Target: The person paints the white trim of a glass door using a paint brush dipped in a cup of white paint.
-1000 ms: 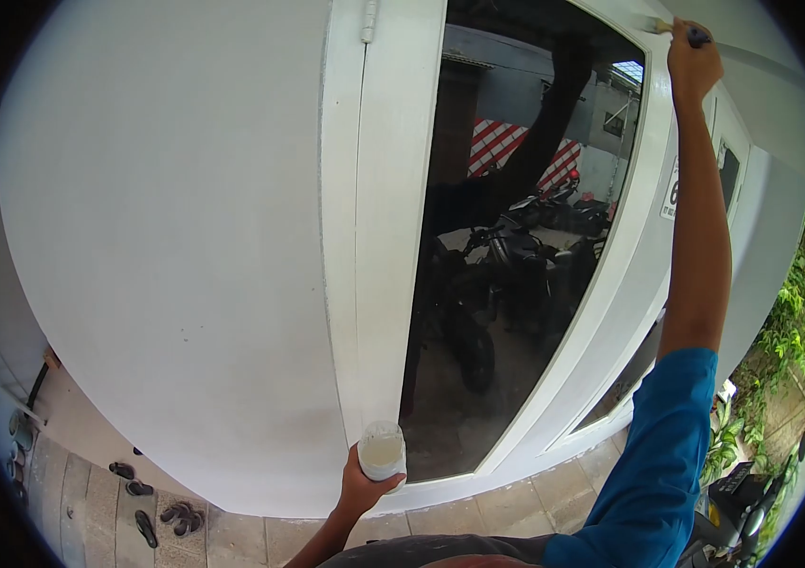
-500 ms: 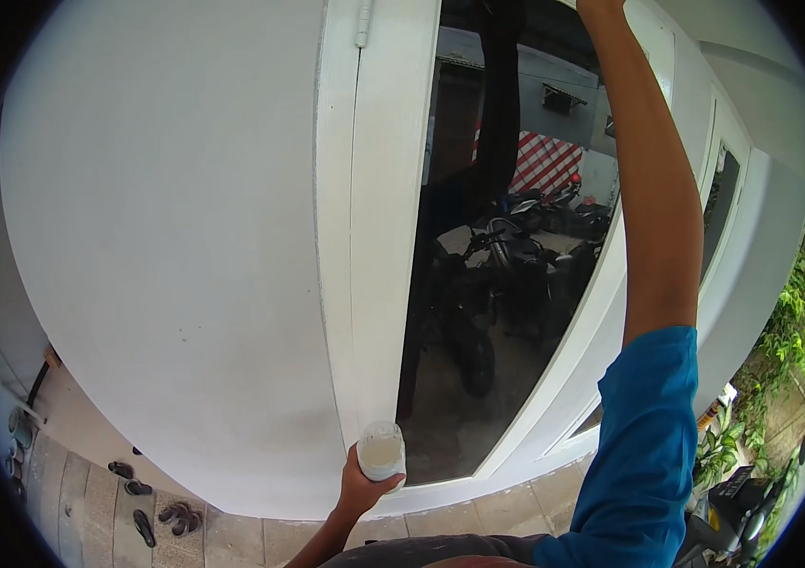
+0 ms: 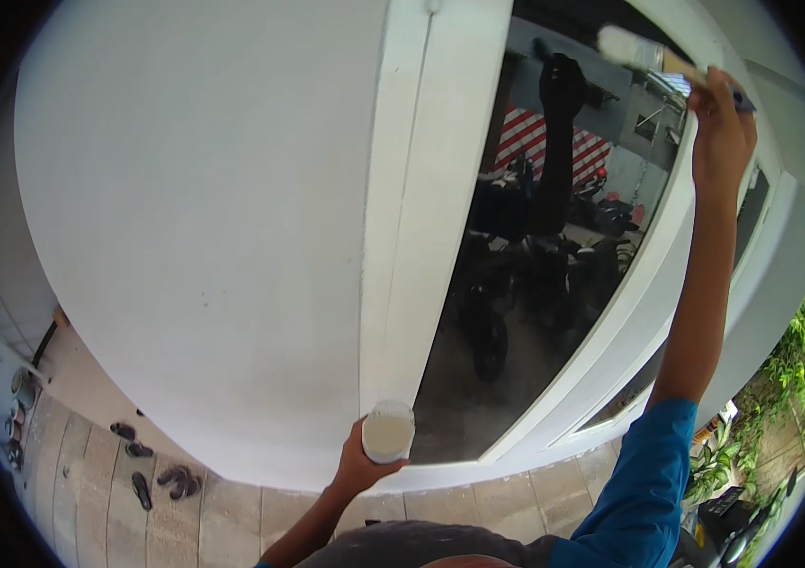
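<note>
Low in the middle, my left hand (image 3: 357,466) is wrapped round a clear cup (image 3: 389,432) with whitish paint in it. My right hand (image 3: 724,137) is raised at the upper right, its fingers closed on the handle of a paintbrush (image 3: 672,64). The brush's white bristles point left, in front of the dark glass pane (image 3: 554,246). White frame boards (image 3: 421,189) border the pane on its left side. The cup is close to the lower end of these boards.
A pale wall (image 3: 194,189) fills the left. Dark sandals (image 3: 141,489) lie on the paved floor (image 3: 232,511). At the lower right are a motorcycle (image 3: 729,530) and green plants (image 3: 800,331). Parked motorcycles show as reflections in the glass.
My right hand has come down into view, showing the brush. The camera view has shifted, so the frame and glass appear further right. The cup remains in my left hand.
</note>
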A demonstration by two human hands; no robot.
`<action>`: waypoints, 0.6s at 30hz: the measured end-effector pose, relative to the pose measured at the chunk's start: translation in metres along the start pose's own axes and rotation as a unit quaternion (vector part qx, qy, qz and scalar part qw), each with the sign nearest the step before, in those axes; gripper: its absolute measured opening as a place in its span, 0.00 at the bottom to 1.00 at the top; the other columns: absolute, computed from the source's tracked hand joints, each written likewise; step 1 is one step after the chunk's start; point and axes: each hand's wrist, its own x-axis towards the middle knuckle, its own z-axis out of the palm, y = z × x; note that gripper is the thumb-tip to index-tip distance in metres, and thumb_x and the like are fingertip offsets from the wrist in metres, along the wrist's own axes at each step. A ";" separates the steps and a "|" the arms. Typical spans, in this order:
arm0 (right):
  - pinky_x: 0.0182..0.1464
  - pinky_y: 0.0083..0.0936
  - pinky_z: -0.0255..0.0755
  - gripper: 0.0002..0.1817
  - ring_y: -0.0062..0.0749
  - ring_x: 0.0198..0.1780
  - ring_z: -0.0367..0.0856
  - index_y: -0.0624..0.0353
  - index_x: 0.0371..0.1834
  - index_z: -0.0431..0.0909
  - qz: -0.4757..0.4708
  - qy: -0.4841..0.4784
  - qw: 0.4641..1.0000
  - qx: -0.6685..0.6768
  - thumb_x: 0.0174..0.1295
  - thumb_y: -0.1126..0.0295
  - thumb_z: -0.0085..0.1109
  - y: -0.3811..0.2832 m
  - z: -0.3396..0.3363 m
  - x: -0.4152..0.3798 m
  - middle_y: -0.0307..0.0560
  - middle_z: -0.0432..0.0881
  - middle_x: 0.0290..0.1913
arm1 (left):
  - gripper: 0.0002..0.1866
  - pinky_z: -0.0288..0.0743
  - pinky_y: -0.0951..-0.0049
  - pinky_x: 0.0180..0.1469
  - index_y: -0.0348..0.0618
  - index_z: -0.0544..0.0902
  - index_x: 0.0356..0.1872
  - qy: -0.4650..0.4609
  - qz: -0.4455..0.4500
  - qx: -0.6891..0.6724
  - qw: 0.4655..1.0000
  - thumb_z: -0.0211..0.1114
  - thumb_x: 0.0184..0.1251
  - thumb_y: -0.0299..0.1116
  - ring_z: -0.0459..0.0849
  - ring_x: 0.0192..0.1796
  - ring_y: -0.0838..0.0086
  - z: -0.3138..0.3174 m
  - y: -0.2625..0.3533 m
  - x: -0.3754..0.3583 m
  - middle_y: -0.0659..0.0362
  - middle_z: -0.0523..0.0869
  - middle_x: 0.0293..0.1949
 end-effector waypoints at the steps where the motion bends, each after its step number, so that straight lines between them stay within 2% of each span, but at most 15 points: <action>1: 0.38 0.26 0.75 0.15 0.28 0.36 0.83 0.70 0.52 0.83 0.026 -0.056 0.998 0.034 0.68 0.70 0.70 -0.008 0.008 -0.035 0.49 0.85 0.39 | 0.54 0.75 0.58 0.67 0.37 0.68 0.72 0.002 0.019 0.010 1.000 0.91 0.42 0.36 0.82 0.65 0.57 -0.003 -0.001 0.001 0.47 0.82 0.62; 2: 0.39 0.26 0.75 0.14 0.28 0.37 0.83 0.69 0.51 0.83 0.055 -0.110 0.990 0.068 0.69 0.70 0.69 -0.018 0.019 -0.074 0.50 0.85 0.41 | 0.53 0.75 0.58 0.68 0.38 0.69 0.71 0.008 0.027 0.003 1.000 0.91 0.41 0.37 0.81 0.66 0.56 -0.005 -0.003 0.002 0.46 0.82 0.63; 4: 0.39 0.26 0.75 0.11 0.29 0.37 0.83 0.68 0.49 0.83 0.151 -0.147 0.977 0.038 0.69 0.72 0.67 -0.048 0.043 -0.154 0.51 0.84 0.43 | 0.52 0.75 0.58 0.68 0.39 0.71 0.69 0.001 0.014 0.004 1.000 0.91 0.40 0.37 0.80 0.67 0.56 -0.012 0.008 0.004 0.48 0.81 0.63; 7: 0.35 0.24 0.74 0.12 0.29 0.35 0.83 0.67 0.47 0.83 0.205 -0.256 0.942 0.075 0.62 0.77 0.72 -0.072 0.062 -0.242 0.53 0.85 0.42 | 0.50 0.74 0.59 0.68 0.39 0.72 0.69 0.008 0.026 -0.027 0.999 0.91 0.41 0.36 0.80 0.66 0.57 -0.022 0.029 0.005 0.50 0.81 0.63; 8: 0.33 0.23 0.73 0.13 0.29 0.34 0.83 0.67 0.46 0.83 0.207 -0.300 0.927 0.087 0.59 0.79 0.74 -0.076 0.069 -0.261 0.53 0.86 0.41 | 0.55 0.74 0.59 0.68 0.38 0.70 0.71 -0.003 0.032 -0.006 0.999 0.92 0.38 0.39 0.80 0.67 0.58 -0.027 0.023 0.005 0.50 0.80 0.64; 10: 0.33 0.22 0.72 0.14 0.28 0.33 0.83 0.67 0.45 0.83 0.246 -0.328 0.904 0.117 0.58 0.80 0.74 -0.084 0.088 -0.288 0.53 0.86 0.38 | 0.54 0.73 0.59 0.69 0.39 0.71 0.70 0.007 0.053 0.038 0.998 0.92 0.37 0.39 0.79 0.68 0.56 -0.037 0.033 0.003 0.49 0.78 0.65; 13: 0.32 0.21 0.71 0.13 0.27 0.32 0.83 0.67 0.44 0.84 0.276 -0.386 0.870 0.133 0.56 0.81 0.75 -0.090 0.107 -0.310 0.51 0.86 0.33 | 0.54 0.73 0.59 0.69 0.40 0.71 0.70 0.009 0.010 0.043 0.999 0.92 0.38 0.37 0.79 0.68 0.57 -0.047 0.038 -0.009 0.49 0.78 0.66; 15: 0.31 0.22 0.71 0.10 0.28 0.30 0.82 0.65 0.40 0.85 0.287 -0.426 0.850 0.116 0.58 0.79 0.75 -0.088 0.121 -0.318 0.51 0.86 0.32 | 0.54 0.68 0.57 0.74 0.48 0.72 0.71 0.013 0.034 0.022 0.999 0.90 0.36 0.33 0.73 0.73 0.56 -0.054 0.041 -0.005 0.51 0.77 0.69; 16: 0.31 0.22 0.71 0.10 0.28 0.30 0.82 0.65 0.40 0.85 0.290 -0.424 0.850 0.120 0.58 0.79 0.75 -0.086 0.127 -0.324 0.51 0.86 0.32 | 0.54 0.68 0.57 0.74 0.48 0.72 0.71 0.012 0.030 0.025 0.999 0.90 0.36 0.33 0.73 0.73 0.56 -0.058 0.039 -0.006 0.51 0.77 0.69; 18: 0.31 0.24 0.72 0.09 0.33 0.28 0.83 0.63 0.40 0.85 0.287 -0.527 0.792 0.107 0.59 0.76 0.75 -0.082 0.139 -0.336 0.50 0.86 0.32 | 0.54 0.70 0.56 0.73 0.48 0.71 0.71 0.029 0.060 0.018 0.998 0.91 0.35 0.33 0.74 0.73 0.56 -0.064 0.037 -0.009 0.53 0.77 0.70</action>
